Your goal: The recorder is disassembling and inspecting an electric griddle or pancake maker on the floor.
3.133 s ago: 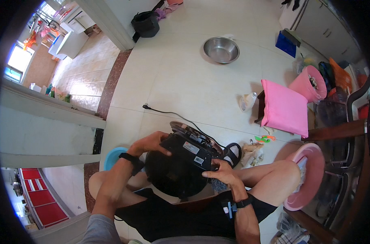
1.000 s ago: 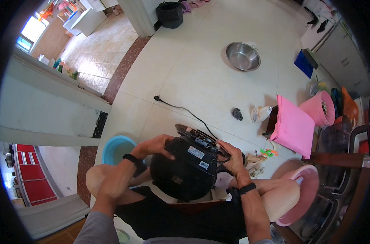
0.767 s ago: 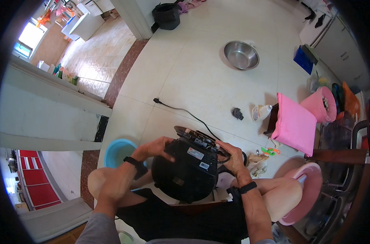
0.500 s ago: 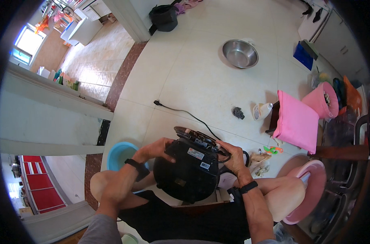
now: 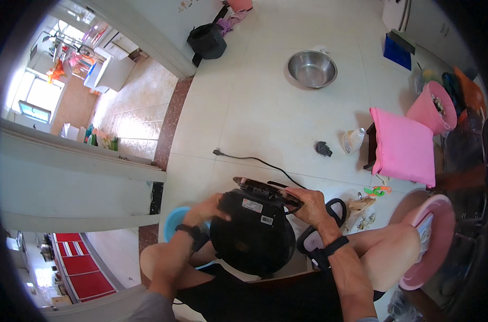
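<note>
A pale cream tiled floor (image 5: 265, 118) spread out below and beyond my left hand (image 5: 207, 206) and right hand (image 5: 310, 205). Low and to the right of my right hand stood a round pink plastic tub (image 5: 439, 241), partly hidden by my knee. Farther forward on that same side was a square bright-pink cushion (image 5: 404, 149) on a dark stool. Between my hands, above my lap, I had a black round-bodied appliance (image 5: 252, 239), tipped so that its labelled side faced me. My left hand was curled over its left edge, thumb lying on the black surface; my right hand was closed around the upper right edge, by a curved black part.

Well ahead of both hands sat a round stainless-steel basin (image 5: 312, 68). A light-blue plastic basin (image 5: 174, 221) showed just beside my left wrist, mostly covered by my arm and leg. Ahead and right of my right hand stood a small white bottle (image 5: 354, 141), and near it lay a dark grey scouring pad (image 5: 323, 148). Smallest were two pale stickers (image 5: 252, 205) on the appliance, between my thumbs.
</note>
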Demonstrator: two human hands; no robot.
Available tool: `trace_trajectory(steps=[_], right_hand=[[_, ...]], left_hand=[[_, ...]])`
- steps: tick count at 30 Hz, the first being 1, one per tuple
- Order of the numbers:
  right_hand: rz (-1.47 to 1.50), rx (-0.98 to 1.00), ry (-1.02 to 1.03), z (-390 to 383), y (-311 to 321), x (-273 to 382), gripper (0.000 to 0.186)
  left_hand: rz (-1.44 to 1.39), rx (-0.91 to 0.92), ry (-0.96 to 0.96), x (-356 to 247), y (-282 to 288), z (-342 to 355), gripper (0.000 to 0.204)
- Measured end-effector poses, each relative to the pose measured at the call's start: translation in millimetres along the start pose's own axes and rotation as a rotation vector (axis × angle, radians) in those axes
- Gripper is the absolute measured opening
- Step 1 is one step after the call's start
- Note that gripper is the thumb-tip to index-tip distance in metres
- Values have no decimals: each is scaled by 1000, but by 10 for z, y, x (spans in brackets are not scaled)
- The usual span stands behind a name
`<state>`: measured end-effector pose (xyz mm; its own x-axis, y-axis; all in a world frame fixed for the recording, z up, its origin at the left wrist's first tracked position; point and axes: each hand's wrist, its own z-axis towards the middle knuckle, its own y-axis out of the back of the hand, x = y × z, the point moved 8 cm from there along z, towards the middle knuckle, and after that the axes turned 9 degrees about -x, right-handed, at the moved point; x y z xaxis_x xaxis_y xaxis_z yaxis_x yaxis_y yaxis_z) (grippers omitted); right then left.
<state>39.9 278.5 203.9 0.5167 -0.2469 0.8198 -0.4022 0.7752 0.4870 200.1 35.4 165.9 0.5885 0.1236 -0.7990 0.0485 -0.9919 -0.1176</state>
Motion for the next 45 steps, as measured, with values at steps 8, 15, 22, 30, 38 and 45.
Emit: trace_trajectory(steps=[8, 15, 22, 30, 38, 45], right_hand=[[13, -98, 141, 198, 124, 420, 41], [61, -209, 231, 367, 460, 862, 38], [28, -301, 318, 438, 711, 1212, 35], [54, -364, 366, 425, 879, 1396, 37], [54, -365, 392, 411, 1004, 1571, 39], [13, -347, 391, 406, 1079, 1621, 39]], left_hand=[[18, -62, -37, -381, 121, -270, 80], [80, -174, -66, -844, 139, -538, 94], [172, -204, -251, -1382, -17, -776, 75], [100, -203, -272, -1700, -214, -941, 68], [158, -122, -380, -1713, -170, -953, 66], [37, -169, -335, -1559, -135, -925, 66]])
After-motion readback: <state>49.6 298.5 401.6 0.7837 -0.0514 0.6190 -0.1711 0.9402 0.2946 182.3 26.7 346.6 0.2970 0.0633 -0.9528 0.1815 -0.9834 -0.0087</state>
